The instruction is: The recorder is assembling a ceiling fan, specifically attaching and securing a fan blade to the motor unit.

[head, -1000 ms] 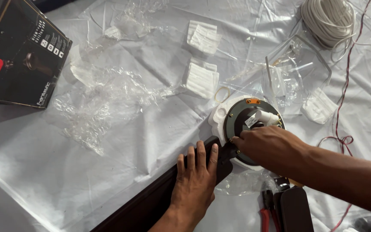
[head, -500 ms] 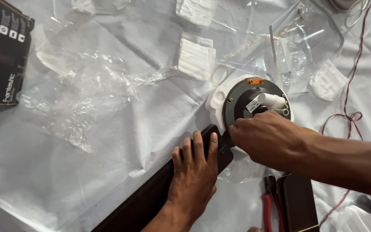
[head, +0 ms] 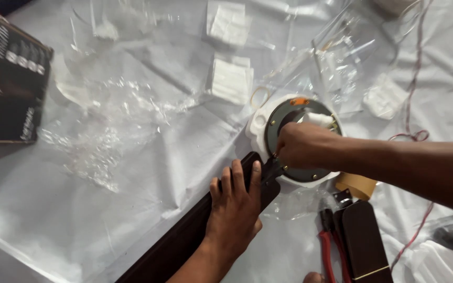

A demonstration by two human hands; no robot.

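A round fan motor point(head: 310, 173) with a dark disc face and white rim lies on the white sheet. A long dark brown fan blade point(head: 184, 238) runs from the lower left up to the motor's left edge. My left hand point(head: 234, 209) lies flat on the blade near its end, fingers spread. My right hand point(head: 302, 147) is closed in a fist over the motor's left side, where the blade's bracket meets it. What the fingers hold is hidden.
A dark cardboard box point(head: 6, 89) sits at the left edge. Crumpled clear plastic point(head: 100, 136) and white folded packets point(head: 230, 81) lie above. Red-handled pliers point(head: 329, 246) and a second dark blade point(head: 363, 243) rest at the lower right. A thin red wire point(head: 412, 105) runs down the right.
The view has shifted, so the box sits further left. My right hand has slid left over the motor toward the blade's bracket. My left hand stays flat on the blade.
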